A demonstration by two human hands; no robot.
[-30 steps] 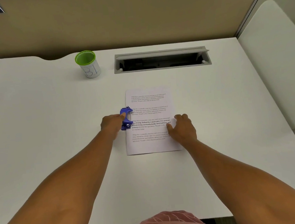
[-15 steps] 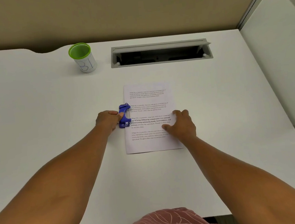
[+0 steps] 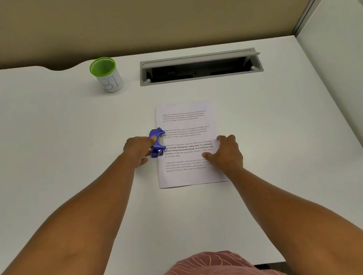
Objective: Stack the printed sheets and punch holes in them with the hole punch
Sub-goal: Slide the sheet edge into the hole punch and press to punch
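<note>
Since a second ago, we are seeing little shift in the work itself: the left hand [image 3: 138,149] is staying clamped on the hole punch [image 3: 157,142], and the punch is sitting at much the same spot along the left edge of the sheets [image 3: 189,144], near the middle of that edge. The camera is dipping and lifting a little between frames, so the bench [image 3: 45,149] is sliding in the picture while the things on it are keeping their places.

Head view: we are noting the left hand curling round the blue hole punch, thumb lying on top of its lever, the remaining fingers tucked beneath or behind and partly hidden. The punch's mouth is facing the paper, overlapping the left margin. The right hand [image 3: 227,153] is lying on the right side of the sheets, fingers loosely bent, thumb and fingertips pressing down on the printed text; it is grasping nothing. The sheets are lying as one squared stack, flat on the white bench, text facing up; we cannot tell how many are there.

Farther back we are recording a white cup with a green rim [image 3: 106,74] standing upright, and to its right a grey cable hatch [image 3: 200,66] standing open in the bench top.
</note>
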